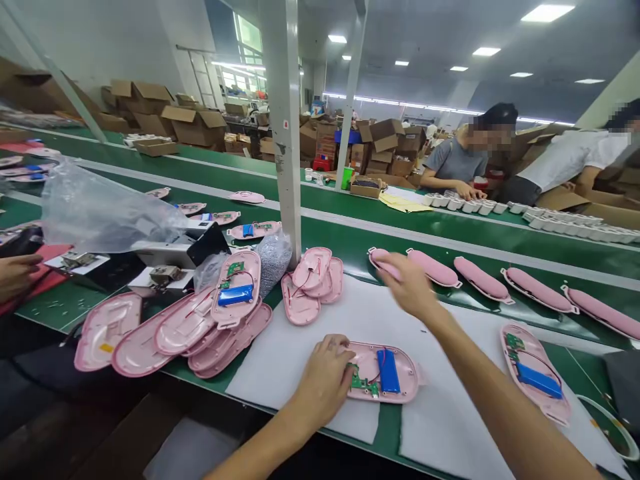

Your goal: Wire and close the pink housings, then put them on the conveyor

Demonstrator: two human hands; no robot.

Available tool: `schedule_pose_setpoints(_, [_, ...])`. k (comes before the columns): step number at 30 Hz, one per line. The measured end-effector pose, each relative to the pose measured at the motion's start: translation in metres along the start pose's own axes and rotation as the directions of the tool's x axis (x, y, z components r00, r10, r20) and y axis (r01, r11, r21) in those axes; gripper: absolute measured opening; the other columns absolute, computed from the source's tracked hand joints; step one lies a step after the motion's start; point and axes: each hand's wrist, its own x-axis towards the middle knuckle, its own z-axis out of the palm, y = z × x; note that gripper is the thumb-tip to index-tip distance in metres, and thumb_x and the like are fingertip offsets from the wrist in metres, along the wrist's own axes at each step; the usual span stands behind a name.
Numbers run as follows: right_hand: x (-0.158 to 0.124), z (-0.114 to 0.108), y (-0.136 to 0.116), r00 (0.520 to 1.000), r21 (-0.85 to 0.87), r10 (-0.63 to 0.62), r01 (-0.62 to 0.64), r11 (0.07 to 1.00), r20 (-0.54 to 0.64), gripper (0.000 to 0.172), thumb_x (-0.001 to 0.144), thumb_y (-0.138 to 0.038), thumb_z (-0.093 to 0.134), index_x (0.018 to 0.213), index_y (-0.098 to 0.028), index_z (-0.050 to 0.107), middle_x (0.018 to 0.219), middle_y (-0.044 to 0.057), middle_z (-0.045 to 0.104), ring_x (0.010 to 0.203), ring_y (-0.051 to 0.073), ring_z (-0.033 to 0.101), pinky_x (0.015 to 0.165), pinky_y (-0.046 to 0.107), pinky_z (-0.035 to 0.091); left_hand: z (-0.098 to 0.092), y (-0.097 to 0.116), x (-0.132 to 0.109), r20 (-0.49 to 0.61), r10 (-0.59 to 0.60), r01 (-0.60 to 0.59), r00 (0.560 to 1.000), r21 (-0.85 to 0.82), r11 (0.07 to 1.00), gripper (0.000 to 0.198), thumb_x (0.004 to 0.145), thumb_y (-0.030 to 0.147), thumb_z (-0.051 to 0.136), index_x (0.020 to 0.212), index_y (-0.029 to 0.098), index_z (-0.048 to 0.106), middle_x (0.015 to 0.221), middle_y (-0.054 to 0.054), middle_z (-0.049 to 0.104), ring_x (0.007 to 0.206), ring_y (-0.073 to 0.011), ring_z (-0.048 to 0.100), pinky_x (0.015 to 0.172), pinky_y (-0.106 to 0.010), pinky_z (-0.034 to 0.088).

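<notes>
My left hand (pixel 325 377) rests curled on the left end of an open pink shell (pixel 385 373) lying on white foam sheet (pixel 350 320); the shell holds a blue battery (pixel 388 371) and a green circuit board (pixel 361 383). My right hand (pixel 407 283) reaches forward, smeared by motion, to the nearest closed pink cover (pixel 384 261) at the left end of a row of pink covers (pixel 483 279) on the green belt. Whether it grips the cover is unclear.
Stacks of pink shells (pixel 200 327) and small covers (pixel 313 283) lie left of the foam. Another shell with battery (pixel 535 373) lies right. A grey post (pixel 285 133) stands ahead. Two people work at the far right; another person's hand (pixel 15 273) is at left. A plastic bag (pixel 95 210) and cardboard boxes stand behind.
</notes>
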Motion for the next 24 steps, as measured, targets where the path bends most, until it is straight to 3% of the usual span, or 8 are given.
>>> schedule_pose_setpoints(3, [0.072,0.056,-0.013,0.962,-0.045,0.083,-0.074,0.996,0.260,0.046,0.085,-0.027,0.057,0.129,-0.013,0.056,0.135,0.015,0.054,0.124,0.027,0.048,0.104,0.041,0.039,0.003,-0.004,0.003,0.027,0.022,-0.021,0.999,-0.043,0.999,0.023,0.085,0.007,0.054,0.102,0.019,0.064,0.122,-0.009,0.052,0.117,-0.0267,0.046,0.100,-0.048,0.047])
schedule_pose_setpoints(7, [0.145,0.118,-0.018,0.867,-0.067,0.254,-0.250,0.966,0.429,0.045,0.066,-0.019,0.073,0.108,-0.007,0.065,0.113,0.018,0.065,0.100,0.029,0.060,0.086,0.038,0.047,0.004,-0.010,-0.001,0.067,0.105,-0.101,0.992,-0.056,0.993,0.020,0.086,0.015,0.060,0.106,0.019,0.060,0.127,-0.010,0.047,0.121,-0.0274,0.041,0.103,-0.046,0.045])
schedule_pose_setpoints(11, [0.144,0.096,0.002,0.862,0.055,0.313,-0.363,0.930,0.398,0.029,0.067,-0.011,0.062,0.095,-0.009,0.067,0.090,0.008,0.068,0.080,0.019,0.061,0.073,0.027,0.046,0.001,-0.015,-0.002,0.127,0.141,-0.135,0.982,-0.057,0.989,0.025,0.087,0.019,0.065,0.111,0.018,0.058,0.131,-0.011,0.044,0.123,-0.0284,0.037,0.105,-0.047,0.044])
schedule_pose_setpoints(14, [0.090,0.028,0.034,0.901,0.189,0.336,-0.393,0.900,0.275,0.035,0.071,-0.018,0.057,0.106,-0.013,0.061,0.095,0.004,0.065,0.080,0.016,0.059,0.067,0.024,0.045,0.000,-0.013,0.006,0.140,0.147,-0.141,0.979,-0.052,0.989,0.020,0.089,0.022,0.064,0.108,0.017,0.060,0.129,-0.010,0.045,0.122,-0.0277,0.038,0.105,-0.046,0.044])
schedule_pose_setpoints(17, [-0.008,-0.043,0.068,0.887,0.388,0.458,-0.440,0.810,0.049,0.040,0.069,-0.030,0.062,0.106,-0.018,0.057,0.100,0.003,0.062,0.084,0.017,0.057,0.067,0.024,0.045,0.007,-0.004,0.022,0.138,0.156,-0.154,0.978,-0.023,0.988,0.012,0.091,0.023,0.062,0.100,0.016,0.064,0.124,-0.010,0.049,0.119,-0.0275,0.040,0.103,-0.045,0.045])
schedule_pose_setpoints(20, [-0.127,-0.085,0.079,0.723,0.499,0.682,-0.554,0.666,-0.109,0.039,0.063,-0.035,0.066,0.097,-0.019,0.055,0.086,0.001,0.059,0.076,0.017,0.053,0.064,0.025,0.043,0.022,0.009,0.043,0.132,0.182,-0.185,0.975,0.014,0.983,0.005,0.086,0.013,0.061,0.089,0.015,0.065,0.117,-0.011,0.054,0.113,-0.0284,0.044,0.101,-0.046,0.045])
schedule_pose_setpoints(22, [-0.193,-0.091,0.075,0.620,0.458,0.765,-0.637,0.619,-0.171,0.040,0.062,-0.035,0.061,0.098,-0.019,0.052,0.086,0.002,0.057,0.076,0.018,0.052,0.063,0.026,0.043,0.035,0.016,0.060,0.099,0.212,-0.215,0.972,0.028,0.976,0.010,0.083,0.009,0.057,0.083,0.015,0.064,0.111,-0.011,0.057,0.108,-0.0293,0.047,0.095,-0.047,0.047])
schedule_pose_setpoints(24, [-0.236,-0.086,0.074,0.571,0.412,0.796,-0.688,0.598,-0.202,0.042,0.064,-0.031,0.054,0.104,-0.018,0.051,0.085,0.003,0.058,0.072,0.018,0.054,0.060,0.026,0.043,0.049,0.017,0.078,0.038,0.261,-0.263,0.964,0.036,0.964,0.016,0.085,0.017,0.050,0.081,0.018,0.065,0.106,-0.011,0.059,0.102,-0.0310,0.049,0.089,-0.048,0.048])
